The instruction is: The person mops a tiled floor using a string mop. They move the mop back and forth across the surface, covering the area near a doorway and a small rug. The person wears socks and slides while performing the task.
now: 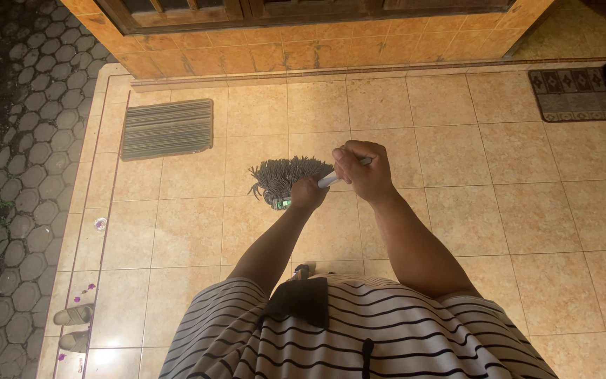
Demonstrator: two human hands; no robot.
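Note:
A mop with a grey string head (pixel 283 177) rests on the beige tiled floor (pixel 513 210) in front of me. Its pale handle (pixel 329 180) runs up toward me. My left hand (pixel 308 194) grips the handle low down, close to the mop head. My right hand (pixel 360 170) is closed around the handle higher up, just right of the left hand. Both forearms reach forward from my striped shirt.
A dark striped doormat (pixel 167 128) lies at the left by the wooden door sill. A patterned mat (pixel 578 94) lies at the far right. Sandals (pixel 73 326) stand at the tile edge beside dark paving stones (pixel 15 140).

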